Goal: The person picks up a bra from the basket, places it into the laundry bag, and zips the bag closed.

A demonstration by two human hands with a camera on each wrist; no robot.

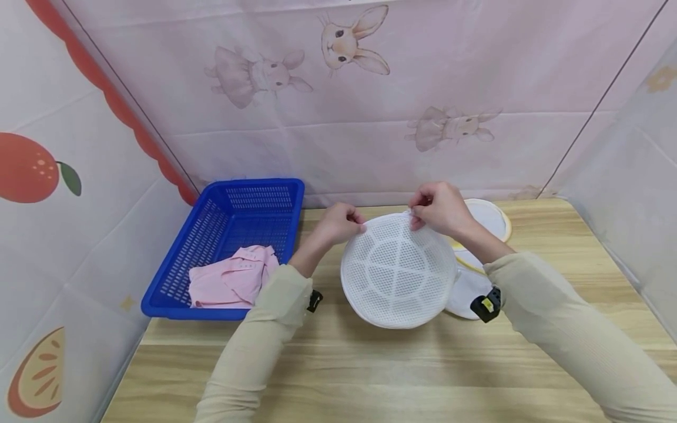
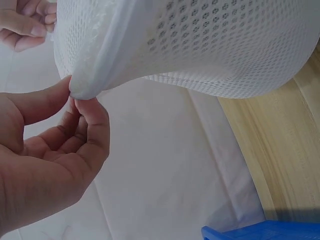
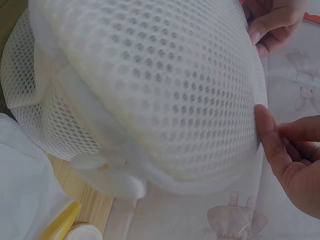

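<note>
A round white mesh laundry bag [image 1: 396, 273] is held up above the table, its flat circular face toward the head camera. At its upper left rim, my left hand [image 1: 341, 223] pinches the edge between thumb and fingers; the left wrist view shows this pinch on the white trim closely. My right hand [image 1: 439, 208] grips the top rim near a small tab. In the right wrist view, the right thumb [image 3: 265, 122] presses on the mesh [image 3: 190, 90]. The bag's side bulges and folds there, and its inside is hidden.
On the left a blue plastic basket [image 1: 153, 305] holds a folded pink garment [image 1: 235, 276]. Behind the right forearm lie several white flat pieces, one with a yellow edge [image 1: 508, 226], on the wooden table [image 1: 370, 376]. A printed curtain [image 1: 359, 147] hangs behind the table.
</note>
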